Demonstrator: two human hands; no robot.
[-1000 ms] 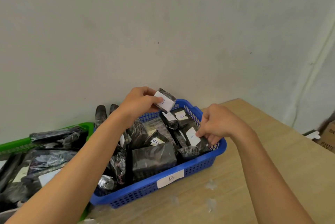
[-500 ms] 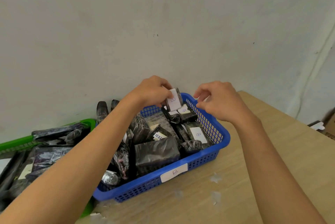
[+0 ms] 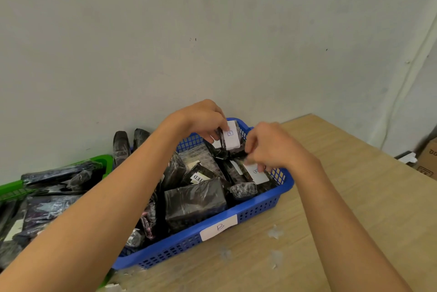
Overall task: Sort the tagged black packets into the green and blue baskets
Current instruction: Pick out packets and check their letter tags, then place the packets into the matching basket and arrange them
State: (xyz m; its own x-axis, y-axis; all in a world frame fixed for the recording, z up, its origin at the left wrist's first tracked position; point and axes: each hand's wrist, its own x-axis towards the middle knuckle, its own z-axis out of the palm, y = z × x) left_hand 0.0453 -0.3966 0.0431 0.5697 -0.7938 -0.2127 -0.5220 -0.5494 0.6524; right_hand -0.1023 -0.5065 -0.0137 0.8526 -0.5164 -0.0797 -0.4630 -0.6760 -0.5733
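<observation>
Left hand (image 3: 201,119) pinches B-tagged packet (image 3: 230,136) at its fingertips over blue basket (image 3: 260,209); right hand (image 3: 274,147) curled, grip unclear

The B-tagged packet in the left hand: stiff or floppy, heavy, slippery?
The packet is probably stiff: it keeps a boxy shape in the pinch of the left hand. It seems light, since fingertips alone hold it up. Its glossy, crinkled wrap may be slippery.

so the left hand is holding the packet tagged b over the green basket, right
No. The left hand holds the B-tagged packet over the far end of the blue basket, not the green basket, which sits off to the left. The head view shows it.
</observation>
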